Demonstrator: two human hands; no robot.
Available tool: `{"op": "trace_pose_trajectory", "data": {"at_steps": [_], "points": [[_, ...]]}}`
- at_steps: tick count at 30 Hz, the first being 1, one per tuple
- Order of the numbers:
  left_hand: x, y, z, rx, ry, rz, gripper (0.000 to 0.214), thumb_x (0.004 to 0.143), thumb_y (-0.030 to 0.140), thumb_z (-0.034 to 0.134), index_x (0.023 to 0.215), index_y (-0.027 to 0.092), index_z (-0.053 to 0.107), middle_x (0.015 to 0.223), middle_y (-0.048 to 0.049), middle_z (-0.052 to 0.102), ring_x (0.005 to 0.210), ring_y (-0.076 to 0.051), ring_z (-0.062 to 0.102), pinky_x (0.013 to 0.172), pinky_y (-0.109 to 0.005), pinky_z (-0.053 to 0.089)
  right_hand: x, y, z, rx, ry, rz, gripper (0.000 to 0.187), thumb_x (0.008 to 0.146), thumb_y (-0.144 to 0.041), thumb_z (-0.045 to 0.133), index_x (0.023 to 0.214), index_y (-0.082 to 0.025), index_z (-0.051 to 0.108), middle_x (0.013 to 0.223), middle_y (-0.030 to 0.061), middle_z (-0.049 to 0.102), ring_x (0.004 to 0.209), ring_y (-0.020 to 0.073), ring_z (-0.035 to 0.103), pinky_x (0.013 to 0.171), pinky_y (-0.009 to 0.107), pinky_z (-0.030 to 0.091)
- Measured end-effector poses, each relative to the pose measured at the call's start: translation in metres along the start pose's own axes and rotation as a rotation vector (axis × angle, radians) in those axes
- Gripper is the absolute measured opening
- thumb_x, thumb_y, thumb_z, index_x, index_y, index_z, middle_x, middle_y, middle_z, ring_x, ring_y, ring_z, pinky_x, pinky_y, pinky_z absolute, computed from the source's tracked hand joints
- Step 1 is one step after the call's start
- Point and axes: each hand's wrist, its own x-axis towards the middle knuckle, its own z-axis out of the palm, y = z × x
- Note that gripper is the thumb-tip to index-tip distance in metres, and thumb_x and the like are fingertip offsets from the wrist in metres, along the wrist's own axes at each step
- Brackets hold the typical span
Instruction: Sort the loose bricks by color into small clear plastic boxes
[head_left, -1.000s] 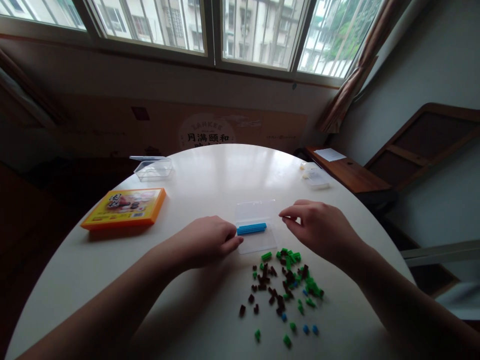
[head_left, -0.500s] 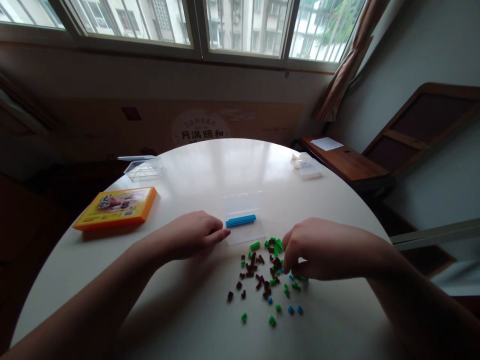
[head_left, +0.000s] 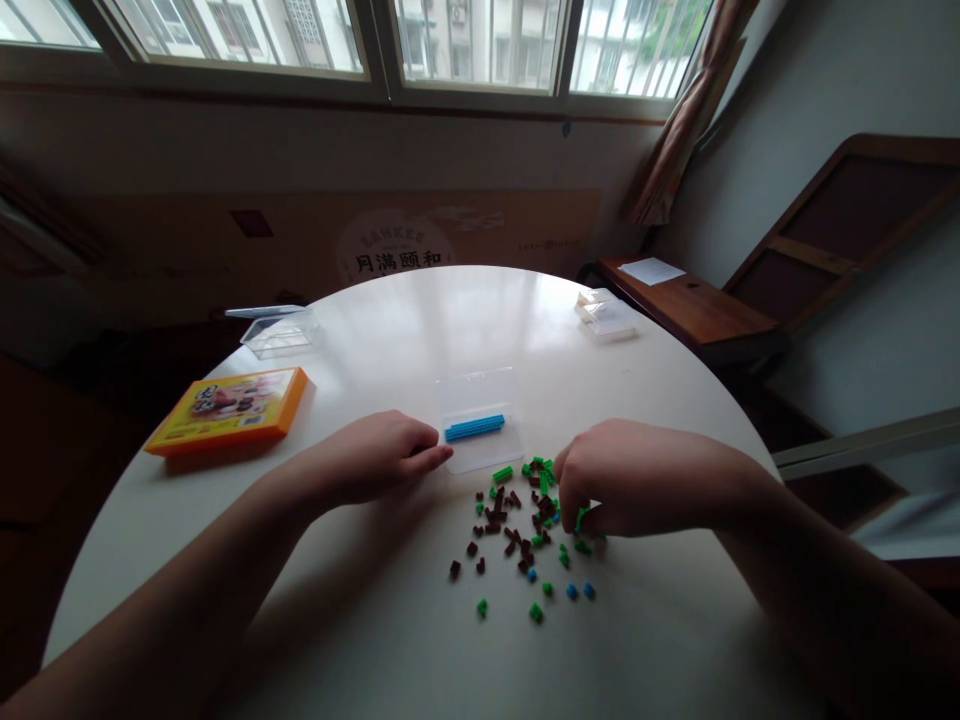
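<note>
1. Right hand [head_left: 630,478] was down on the scattered pile of tiny brown, green and blue plastic bricks [head_left: 517,530], fingertips pinched at a green brick [head_left: 581,518]; couldn't tell if it was actually gripped
2. Left hand [head_left: 375,462] lay mostly curled closed on the round white table [head_left: 450,320], forefinger out, nothing seen in it, just beside the clear flat plastic tray [head_left: 480,395] carrying the long blue brick strip [head_left: 474,428]
3. Step looked like picking one piece; the lift would need a clean single-brick pinch, neighbours undisturbed

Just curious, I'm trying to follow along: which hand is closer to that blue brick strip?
Left. The left hand rests with fingertips just beside the left end of the blue brick strip; the right hand is farther off, over the loose bricks.
</note>
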Motion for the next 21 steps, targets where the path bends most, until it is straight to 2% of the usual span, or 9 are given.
{"op": "trace_pose_trajectory", "data": {"at_steps": [4, 10, 21], "points": [[0.0, 0.001, 0.0, -0.002, -0.006, -0.002, 0.05, 0.092, 0.056, 0.036, 0.065, 0.019, 0.057, 0.066, -0.0053, 0.062, 0.056, -0.017, 0.05, 0.053, -0.028, 0.03, 0.004, 0.003, 0.003, -0.018, -0.006, -0.032, 0.021, 0.069, -0.015, 0.071, 0.081, -0.031, 0.077, 0.082, -0.0029, 0.073, 0.07, 0.0148, 0.062, 0.064, 0.025, 0.039], [0.001, 0.001, 0.0, 0.01, -0.011, 0.001, 0.049, 0.092, 0.055, 0.036, 0.065, 0.02, 0.056, 0.066, -0.0051, 0.063, 0.057, -0.017, 0.05, 0.054, -0.028, 0.031, 0.008, 0.001, 0.008, -0.104, -0.001, -0.03, 0.013, 0.067, -0.014, 0.065, 0.069, -0.025, 0.072, 0.064, -0.0021, 0.065, 0.055, 0.0121, 0.05, 0.053, 0.027, 0.028], [0.001, -0.001, 0.002, 0.031, -0.008, 0.008, 0.052, 0.092, 0.058, 0.034, 0.067, 0.02, 0.058, 0.068, -0.0056, 0.064, 0.059, -0.018, 0.051, 0.054, -0.028, 0.031, 0.009, -0.008, 0.012, -0.156, 0.04, -0.058, 0.011, 0.072, -0.015, 0.06, 0.063, -0.019, 0.065, 0.066, 0.0019, 0.065, 0.055, 0.013, 0.05, 0.052, 0.028, 0.029]]}}
